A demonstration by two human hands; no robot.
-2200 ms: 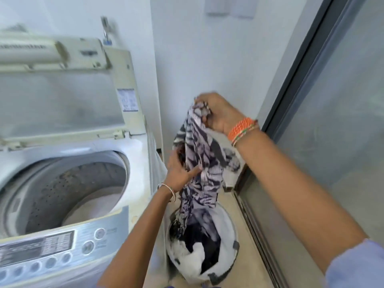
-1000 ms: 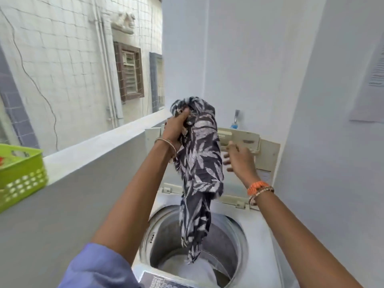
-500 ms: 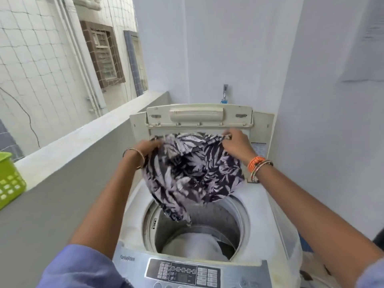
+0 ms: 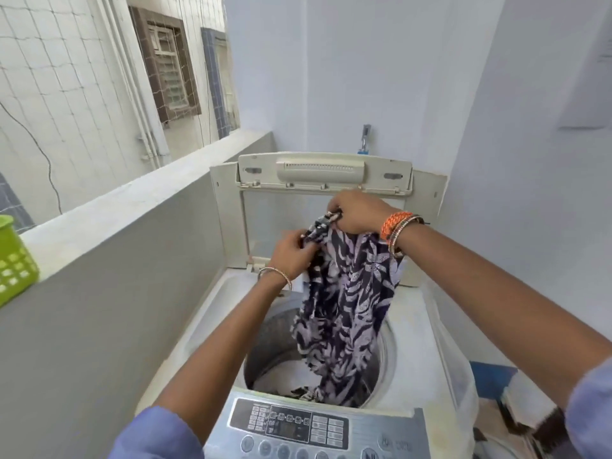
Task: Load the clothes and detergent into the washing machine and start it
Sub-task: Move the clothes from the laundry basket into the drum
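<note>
A dark garment with a pale leaf print [image 4: 344, 313] hangs over the open drum of a white top-load washing machine [image 4: 212, 313], and its lower end reaches down inside. My left hand [image 4: 291, 256] and my right hand [image 4: 356, 212] both grip its bunched top edge, close together, above the back of the drum. The machine's lid [image 4: 326, 172] stands upright behind my hands. A grey control panel with buttons [image 4: 298, 429] runs along the front. Something pale lies at the bottom of the drum [image 4: 275, 376].
A grey parapet wall [image 4: 109, 233] runs along the left, with a green plastic basket [image 4: 15, 260] on its ledge. A tap [image 4: 365, 139] sits on the white back wall. At the lower right lie a blue object [image 4: 490, 379] and laundry [image 4: 526, 422].
The garment, held spread wide between my hands half a second ago, is now gathered. My hands have come together and its lower end has dropped into the drum.
</note>
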